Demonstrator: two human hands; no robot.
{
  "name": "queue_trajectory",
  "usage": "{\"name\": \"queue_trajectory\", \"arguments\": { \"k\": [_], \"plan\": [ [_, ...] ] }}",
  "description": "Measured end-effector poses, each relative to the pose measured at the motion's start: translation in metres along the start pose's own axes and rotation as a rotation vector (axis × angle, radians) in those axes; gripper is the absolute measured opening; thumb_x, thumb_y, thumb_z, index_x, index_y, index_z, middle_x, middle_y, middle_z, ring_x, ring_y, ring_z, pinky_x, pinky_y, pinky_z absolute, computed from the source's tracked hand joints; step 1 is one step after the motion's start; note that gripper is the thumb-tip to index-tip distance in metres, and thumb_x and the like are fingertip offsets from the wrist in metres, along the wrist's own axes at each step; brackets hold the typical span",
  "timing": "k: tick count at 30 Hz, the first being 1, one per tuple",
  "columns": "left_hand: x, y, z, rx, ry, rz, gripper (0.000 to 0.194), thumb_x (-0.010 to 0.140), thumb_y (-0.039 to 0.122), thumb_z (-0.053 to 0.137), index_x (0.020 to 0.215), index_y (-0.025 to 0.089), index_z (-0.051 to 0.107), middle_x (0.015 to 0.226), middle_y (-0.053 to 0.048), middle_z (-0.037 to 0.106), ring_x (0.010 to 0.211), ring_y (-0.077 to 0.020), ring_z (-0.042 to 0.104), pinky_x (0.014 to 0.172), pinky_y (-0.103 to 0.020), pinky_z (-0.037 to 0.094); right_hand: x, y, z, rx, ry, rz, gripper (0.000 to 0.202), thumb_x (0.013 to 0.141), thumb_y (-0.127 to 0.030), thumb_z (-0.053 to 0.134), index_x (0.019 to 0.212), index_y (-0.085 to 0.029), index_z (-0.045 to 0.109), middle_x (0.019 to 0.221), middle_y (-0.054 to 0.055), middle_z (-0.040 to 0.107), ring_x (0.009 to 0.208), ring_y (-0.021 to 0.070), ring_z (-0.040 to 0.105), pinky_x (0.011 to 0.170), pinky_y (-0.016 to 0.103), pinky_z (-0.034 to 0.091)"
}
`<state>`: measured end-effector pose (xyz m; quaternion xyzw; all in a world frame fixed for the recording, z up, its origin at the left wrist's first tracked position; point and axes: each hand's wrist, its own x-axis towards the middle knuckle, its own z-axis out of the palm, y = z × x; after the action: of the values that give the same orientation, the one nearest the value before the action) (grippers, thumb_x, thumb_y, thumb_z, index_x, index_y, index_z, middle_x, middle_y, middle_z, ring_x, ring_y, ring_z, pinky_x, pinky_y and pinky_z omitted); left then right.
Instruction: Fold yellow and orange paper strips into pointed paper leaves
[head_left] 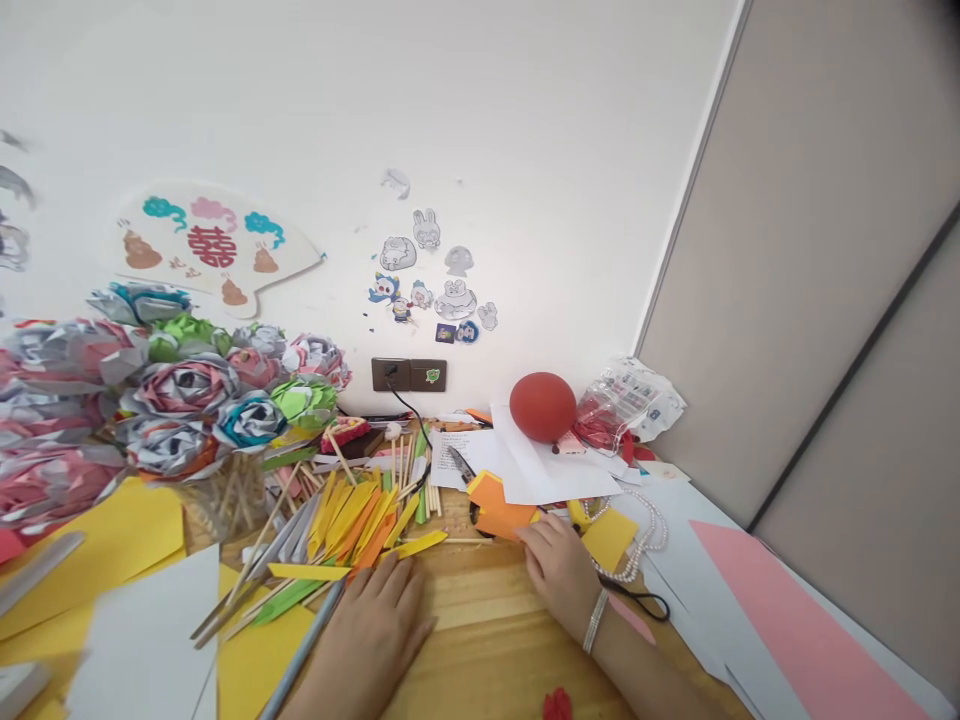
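My left hand (pixel 382 620) lies palm down on the wooden table (pixel 480 600), fingers a little apart, its fingertips beside a pile of folded yellow and orange paper strips (pixel 360 520). A grey-blue stick (pixel 306 650) runs along its left side. My right hand (pixel 556 568) rests farther right, wearing a silver bracelet (pixel 596 620) at the wrist. Its fingertips touch the edge of an orange folded paper (pixel 501 508), and whether they grip it is unclear. A small red paper piece (pixel 557 703) lies at the front edge of the view.
Paper flowers (pixel 184 390) crowd the left, above yellow sheets (pixel 135 530) and a white sheet (pixel 150 640). Wooden sticks (pixel 411 460) lie behind the strips. A red balloon (pixel 543 406) stands near the wall, with beads (pixel 656 525) and a pink sheet (pixel 795 620) to the right.
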<state>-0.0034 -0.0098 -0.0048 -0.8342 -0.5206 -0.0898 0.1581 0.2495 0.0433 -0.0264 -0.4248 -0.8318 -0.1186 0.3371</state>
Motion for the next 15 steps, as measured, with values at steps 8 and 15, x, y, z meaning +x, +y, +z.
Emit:
{"name": "queue_trajectory", "arguments": {
  "k": [8, 15],
  "plan": [
    [-0.006, 0.006, 0.018, -0.059, 0.269, 0.168, 0.03, 0.083, 0.007, 0.043, 0.104, 0.019, 0.06, 0.104, -0.006, 0.066, 0.094, -0.0229, 0.059, 0.081, -0.035, 0.044, -0.006, -0.033, -0.006, 0.357, -0.218, -0.342, 0.016, 0.084, -0.013, 0.045, 0.089, -0.019, 0.059, 0.088, 0.005, 0.066, 0.08, 0.0161, 0.055, 0.074, 0.029, 0.044],
    [-0.006, 0.018, 0.006, -0.25, 0.191, 0.218, 0.016, 0.081, 0.008, 0.048, 0.077, 0.02, 0.059, 0.074, 0.0, 0.063, 0.071, -0.0177, 0.057, 0.067, -0.029, 0.042, -0.004, -0.042, -0.019, 0.363, -0.325, -0.268, 0.01, 0.086, -0.017, 0.051, 0.085, -0.018, 0.06, 0.089, 0.004, 0.066, 0.081, 0.0167, 0.056, 0.076, 0.028, 0.045]
  ]
}}
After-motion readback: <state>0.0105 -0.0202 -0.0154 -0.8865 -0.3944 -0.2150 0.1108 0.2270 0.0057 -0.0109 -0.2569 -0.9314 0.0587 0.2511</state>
